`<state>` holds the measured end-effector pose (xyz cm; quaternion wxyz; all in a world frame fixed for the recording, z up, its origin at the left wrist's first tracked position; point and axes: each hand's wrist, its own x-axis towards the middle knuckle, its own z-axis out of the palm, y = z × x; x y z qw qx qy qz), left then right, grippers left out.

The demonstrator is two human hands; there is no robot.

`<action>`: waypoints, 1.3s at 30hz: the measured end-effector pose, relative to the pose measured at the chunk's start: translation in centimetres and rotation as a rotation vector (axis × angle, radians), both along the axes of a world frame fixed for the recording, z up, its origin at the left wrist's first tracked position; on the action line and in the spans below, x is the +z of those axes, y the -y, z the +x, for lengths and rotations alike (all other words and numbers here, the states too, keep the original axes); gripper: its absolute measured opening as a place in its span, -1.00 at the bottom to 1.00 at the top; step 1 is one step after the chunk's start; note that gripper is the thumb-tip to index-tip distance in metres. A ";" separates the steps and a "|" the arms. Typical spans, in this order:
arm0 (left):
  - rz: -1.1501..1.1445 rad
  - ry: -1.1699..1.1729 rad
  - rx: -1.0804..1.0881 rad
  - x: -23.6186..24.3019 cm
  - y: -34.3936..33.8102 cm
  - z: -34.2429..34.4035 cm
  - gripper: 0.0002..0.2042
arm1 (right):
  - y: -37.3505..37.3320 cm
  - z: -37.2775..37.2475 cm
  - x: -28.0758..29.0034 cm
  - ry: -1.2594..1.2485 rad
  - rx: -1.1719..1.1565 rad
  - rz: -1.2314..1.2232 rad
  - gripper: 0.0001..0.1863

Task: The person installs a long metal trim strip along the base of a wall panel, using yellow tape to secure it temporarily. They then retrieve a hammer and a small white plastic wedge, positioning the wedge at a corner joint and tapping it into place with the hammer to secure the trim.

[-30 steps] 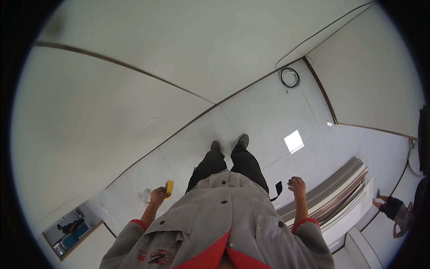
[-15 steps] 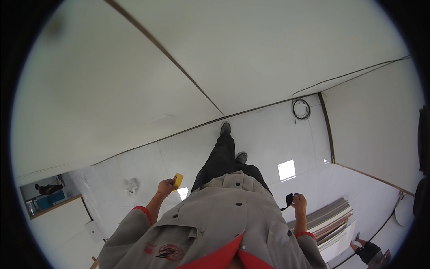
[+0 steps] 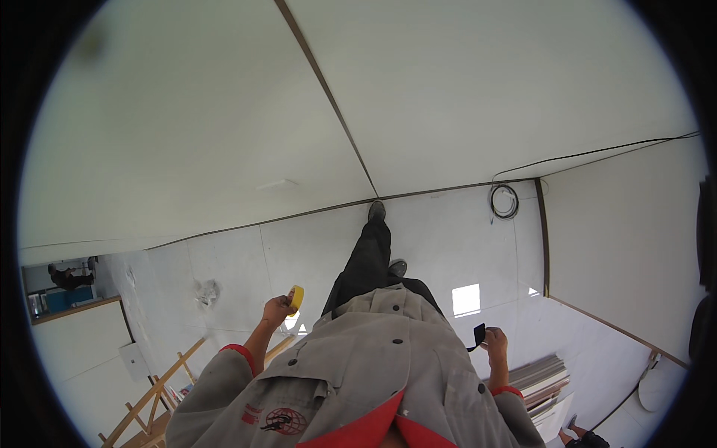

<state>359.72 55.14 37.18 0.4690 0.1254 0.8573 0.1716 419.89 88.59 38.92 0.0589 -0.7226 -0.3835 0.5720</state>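
I have a yellow roll of tape [image 3: 297, 299] in my left hand [image 3: 278, 310], out in front of me and above the floor [image 3: 433, 239]. My fingers there are curled and pinch the roll by its side. The fingers of my right hand [image 3: 496, 342] pinch a small, flat black thing [image 3: 479, 334] with a strap. My front shoe [image 3: 376, 212] is just beside the bottom of a big pale wall [image 3: 187, 127], so the wall is in the way there. A dark strip [image 3: 332, 101] runs up it. Crumpled clear plastic [image 3: 207, 293] lies on the floor to my left. A wooden frame [image 3: 154, 390] is behind it, near my elbow. To my right are a ring of black cable [image 3: 493, 206] and a stack of boards [image 3: 539, 379]. Part of another person [image 3: 586, 440] shows past the boards.
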 end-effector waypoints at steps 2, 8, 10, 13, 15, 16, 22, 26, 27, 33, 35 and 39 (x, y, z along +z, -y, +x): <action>0.016 0.002 0.014 -0.4 0.6 0.4 -0.66 | -0.3 0.0 0.1 0.002 -0.005 0.012 -0.70; 0.024 -0.021 0.006 -0.8 0.6 0.3 -0.66 | -0.5 -0.5 0.3 0.017 0.013 -0.023 -0.71; 0.027 -0.040 0.012 -1.1 0.8 -0.1 -0.65 | -0.6 -0.7 -0.4 0.002 0.003 -0.022 -0.70; 0.024 -0.047 0.032 -1.2 0.2 -0.7 -0.62 | -1.3 -1.6 -0.8 -0.016 0.031 -0.014 -0.70; 0.043 -0.034 0.051 -0.9 0.2 -1.0 -0.62 | -1.9 -3.2 -0.3 -0.003 0.101 0.004 -0.68; 0.041 -0.032 0.047 -1.0 0.3 -1.1 -0.62 | -2.1 -3.5 -0.5 -0.015 0.090 0.021 -0.69; 0.061 0.010 0.108 -1.2 -0.2 -1.4 -0.64 | -2.2 -3.9 -0.6 0.016 0.097 0.032 -0.72; 0.047 0.008 0.084 -0.6 -0.4 -1.6 -0.66 | -1.9 -3.9 -0.6 -0.007 0.049 0.023 -0.68; 0.052 0.005 0.079 -0.4 -0.8 -1.5 -0.66 | -1.9 -3.7 -0.4 -0.008 0.044 0.009 -0.68; 0.049 -0.027 -0.032 -0.2 -1.4 -1.8 -0.66 | -1.2 -3.3 -0.3 0.008 0.056 0.036 -0.71; 0.057 -0.007 0.000 -0.1 -1.6 -2.1 -0.66 | -0.3 -2.9 -0.3 0.005 0.063 0.068 -0.73; -0.008 -0.019 -0.068 -0.1 -3.0 -1.7 -0.62 | 0.7 -2.0 0.4 0.041 0.026 0.051 -0.75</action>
